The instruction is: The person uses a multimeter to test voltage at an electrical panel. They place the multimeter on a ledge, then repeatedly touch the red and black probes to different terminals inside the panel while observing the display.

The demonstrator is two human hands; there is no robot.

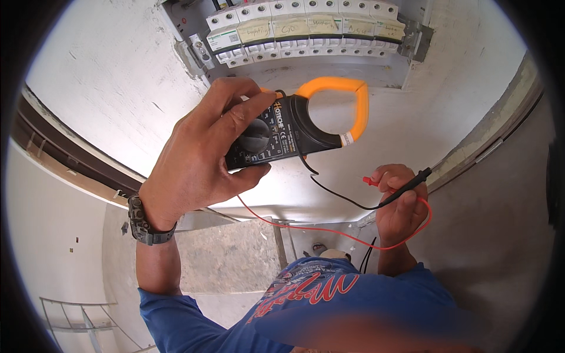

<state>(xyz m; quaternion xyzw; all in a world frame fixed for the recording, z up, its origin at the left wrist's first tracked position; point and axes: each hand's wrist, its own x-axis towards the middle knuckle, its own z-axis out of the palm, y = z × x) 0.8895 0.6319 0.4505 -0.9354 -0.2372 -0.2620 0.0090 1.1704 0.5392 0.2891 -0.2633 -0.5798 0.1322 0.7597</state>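
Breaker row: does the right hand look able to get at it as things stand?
Probably yes: the breaker row is exposed, and the space right of the orange clamp looks free. The right hand does hold a red probe and black probe, though.

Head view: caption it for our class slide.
Left hand grips clamp meter; right hand holds red probe and black probe.

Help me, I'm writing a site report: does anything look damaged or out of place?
Yes: the plaster edge at the left of the open breaker box looks chipped and ragged rather than cleanly finished. The handwritten labels on the breakers look makeshift. The clamp meter in the left hand shows no obvious damage.
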